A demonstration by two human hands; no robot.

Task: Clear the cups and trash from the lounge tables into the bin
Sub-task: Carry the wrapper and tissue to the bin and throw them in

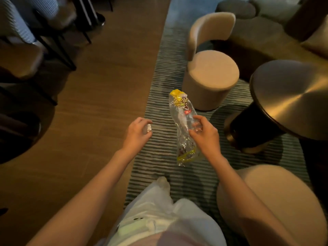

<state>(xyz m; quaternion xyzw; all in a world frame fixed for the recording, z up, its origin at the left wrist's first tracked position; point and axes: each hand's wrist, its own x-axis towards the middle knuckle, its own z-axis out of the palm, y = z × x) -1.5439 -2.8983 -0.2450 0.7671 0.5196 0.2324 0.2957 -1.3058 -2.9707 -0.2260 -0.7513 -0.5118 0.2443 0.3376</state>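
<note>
My right hand (205, 134) grips a long clear plastic wrapper (182, 112) with yellow and red print, held upright over the striped rug. My left hand (136, 134) is closed around a small crumpled white piece of paper (148, 129), a hand's width left of the wrapper. Both hands hang in the air in front of me, above the floor. No bin and no cups are in view.
A round brass-topped table (291, 96) on a dark pedestal stands at right. Beige round chairs sit ahead (211, 71) and at lower right (276, 201). A grey sofa (266, 32) is at the back right. Wooden floor (99, 96) and dark chairs (21, 55) lie left.
</note>
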